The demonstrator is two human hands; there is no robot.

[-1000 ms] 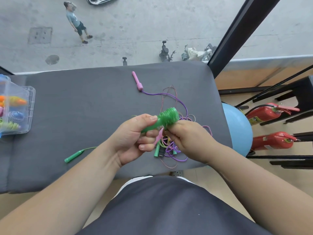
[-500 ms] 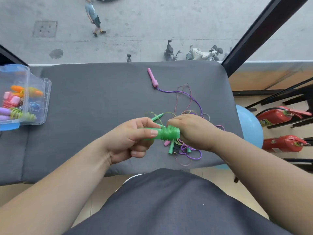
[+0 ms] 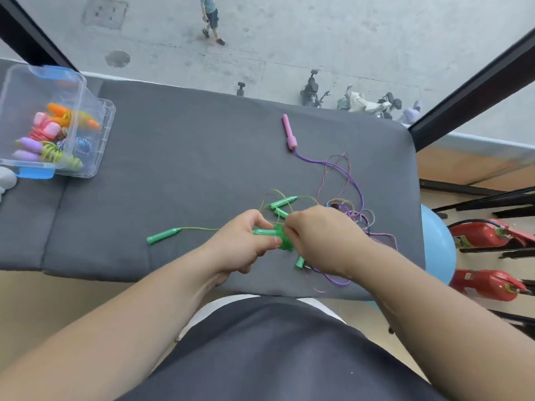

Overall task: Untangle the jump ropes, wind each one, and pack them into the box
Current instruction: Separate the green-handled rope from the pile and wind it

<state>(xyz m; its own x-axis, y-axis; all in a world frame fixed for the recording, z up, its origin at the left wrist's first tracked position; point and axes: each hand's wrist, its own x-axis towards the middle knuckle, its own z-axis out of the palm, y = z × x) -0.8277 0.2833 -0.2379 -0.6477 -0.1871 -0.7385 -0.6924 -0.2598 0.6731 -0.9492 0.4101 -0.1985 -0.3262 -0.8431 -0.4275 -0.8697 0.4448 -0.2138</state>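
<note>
Head cam is pointing down at the grey cushion [image 3: 173,169], and both hands are meeting near its front edge. The left hand [image 3: 243,244] is wrapping its fingers and thumb around a green handle [image 3: 262,232], gripping it sideways. The right hand [image 3: 321,235] is bunching its fingertips on the green coil [image 3: 285,244] wound at the end of that handle and pinching it. The back of the hand is covering the fingers, so I can't tell which ones are doing the pinching.

A thin green cord [image 3: 199,228] is trailing left from the left hand to a second green handle [image 3: 163,235] lying flat on the cushion. Two more green handles [image 3: 283,202] are sitting just behind the hands inside some loose yellow-green loops, and another green end [image 3: 300,261] is poking out under the right wrist.

The tangle [image 3: 350,198] of purple and pinkish cords is sprawling just right of the hands, with a purple strand leading back to a pink handle [image 3: 289,131] lying well behind.

The clear plastic box [image 3: 97,157] is sitting at the far left, well apart from the hands, holding wound ropes [image 3: 52,134] in orange, pink, purple, blue and yellow-green.

A blue ball [image 3: 437,244] and two red fire extinguishers [image 3: 486,235] are sitting on the floor to the right.
</note>
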